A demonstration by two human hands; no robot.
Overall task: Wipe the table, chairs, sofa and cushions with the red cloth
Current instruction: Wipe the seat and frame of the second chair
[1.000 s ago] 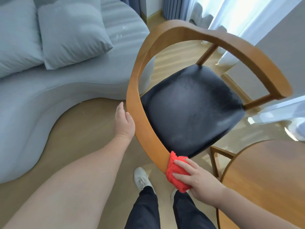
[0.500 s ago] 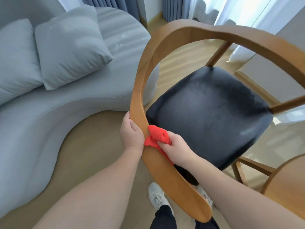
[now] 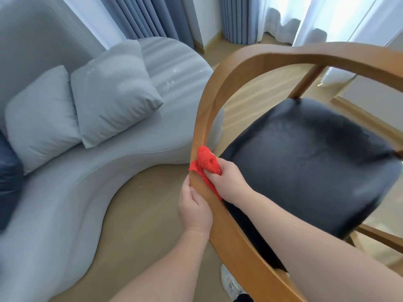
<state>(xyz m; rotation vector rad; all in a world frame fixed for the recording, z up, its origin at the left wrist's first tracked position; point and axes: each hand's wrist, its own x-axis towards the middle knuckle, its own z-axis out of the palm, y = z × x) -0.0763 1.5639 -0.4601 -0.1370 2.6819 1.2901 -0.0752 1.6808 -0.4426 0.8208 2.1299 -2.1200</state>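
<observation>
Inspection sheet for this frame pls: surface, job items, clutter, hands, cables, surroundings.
surface: chair rail, curved wood, cloth pressed on its inner side; table not in view
job's things: red cloth bunched; black seat; grey sofa with two grey cushions and a dark blue cushion at the left edge
clutter: pale specks on sofa seat
hands: right hand grips cloth; left hand grips rail beside it
cables: nothing seen
surroundings: wood floor, blue curtains, sheer drapes, a shoe

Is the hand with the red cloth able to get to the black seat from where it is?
Probably yes. The right hand, gripping the red cloth, is inside the curved wooden rail, right beside the black seat, and nothing lies between them.
</observation>
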